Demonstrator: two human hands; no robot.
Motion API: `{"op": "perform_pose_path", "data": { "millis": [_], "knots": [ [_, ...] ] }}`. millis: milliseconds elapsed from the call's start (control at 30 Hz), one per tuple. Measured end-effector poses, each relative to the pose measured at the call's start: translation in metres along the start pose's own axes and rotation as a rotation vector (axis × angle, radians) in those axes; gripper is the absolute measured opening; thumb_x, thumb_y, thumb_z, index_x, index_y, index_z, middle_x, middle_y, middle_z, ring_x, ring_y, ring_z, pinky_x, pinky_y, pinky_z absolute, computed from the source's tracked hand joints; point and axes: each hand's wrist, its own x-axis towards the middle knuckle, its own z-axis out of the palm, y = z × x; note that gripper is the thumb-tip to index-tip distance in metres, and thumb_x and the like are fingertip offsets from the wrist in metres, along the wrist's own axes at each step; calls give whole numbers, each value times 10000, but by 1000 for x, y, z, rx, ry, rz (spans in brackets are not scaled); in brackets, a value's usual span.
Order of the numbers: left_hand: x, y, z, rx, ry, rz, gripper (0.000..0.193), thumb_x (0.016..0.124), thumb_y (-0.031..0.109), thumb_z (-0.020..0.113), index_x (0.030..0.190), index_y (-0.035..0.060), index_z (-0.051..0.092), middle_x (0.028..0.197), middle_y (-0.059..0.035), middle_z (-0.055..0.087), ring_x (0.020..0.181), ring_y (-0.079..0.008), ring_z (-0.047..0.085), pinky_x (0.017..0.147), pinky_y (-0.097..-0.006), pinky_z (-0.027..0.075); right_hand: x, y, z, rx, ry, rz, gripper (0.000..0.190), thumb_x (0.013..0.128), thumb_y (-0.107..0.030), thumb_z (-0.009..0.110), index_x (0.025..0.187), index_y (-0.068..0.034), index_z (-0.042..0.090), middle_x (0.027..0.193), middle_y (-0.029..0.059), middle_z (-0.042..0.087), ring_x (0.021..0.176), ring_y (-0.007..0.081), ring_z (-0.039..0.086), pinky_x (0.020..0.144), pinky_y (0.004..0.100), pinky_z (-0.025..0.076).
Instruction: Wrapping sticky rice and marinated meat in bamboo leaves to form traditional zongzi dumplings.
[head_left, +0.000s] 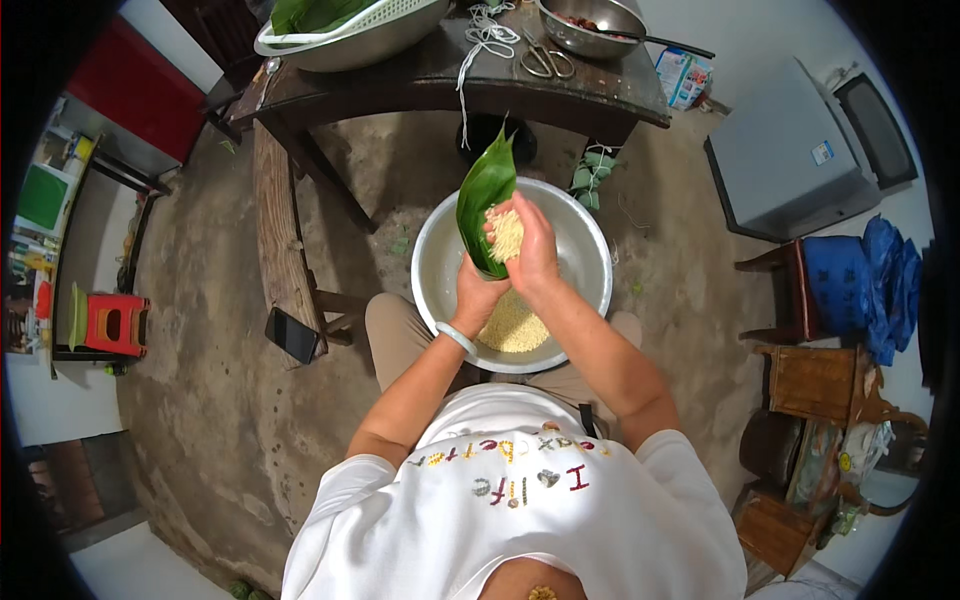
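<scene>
My left hand (478, 296) grips the lower end of a broad green leaf (482, 187), which is folded into a cone with its tip pointing away from me. Cupped against the leaf's opening, my right hand (537, 244) holds a heap of pale yellow rice grains (507, 234). Both hands are above a wide metal basin (421, 277) between my knees. More of the grain (517, 330) lies in the basin's near part, partly hidden by my forearms.
Ahead stands a dark wooden table (360, 86) with a metal basin of leaves (360, 52), white string (487, 37), scissors (546, 61) and a metal bowl (592, 41). A wooden bench (277, 202) bearing a phone (292, 335) is at left. Tied leaf parcels (590, 180) hang from the table's right side.
</scene>
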Motion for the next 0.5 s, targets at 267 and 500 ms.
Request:
{"op": "perform_pose_path", "data": {
  "millis": [267, 500],
  "knots": [
    [8, 5, 9, -45, -4, -3, 654, 673, 57, 815, 1244, 59, 496, 1206, -41, 583, 1098, -159, 555, 953, -300, 433, -6, -1, 5, -12, 37, -148, 244, 952, -247, 541, 808, -52, 559, 806, 73, 596, 700, 162, 572, 661, 293, 483],
    [10, 3, 4, -49, 17, 1, 560, 688, 72, 835, 1152, 52, 521, 1087, -28, 606, 1000, -134, 573, 878, -282, 467, 9, -26, -5, 434, 111, 88, 255, 949, -270, 544, 789, -73, 515, 728, 63, 526, 609, 134, 478, 521, 273, 384]
  ]
}}
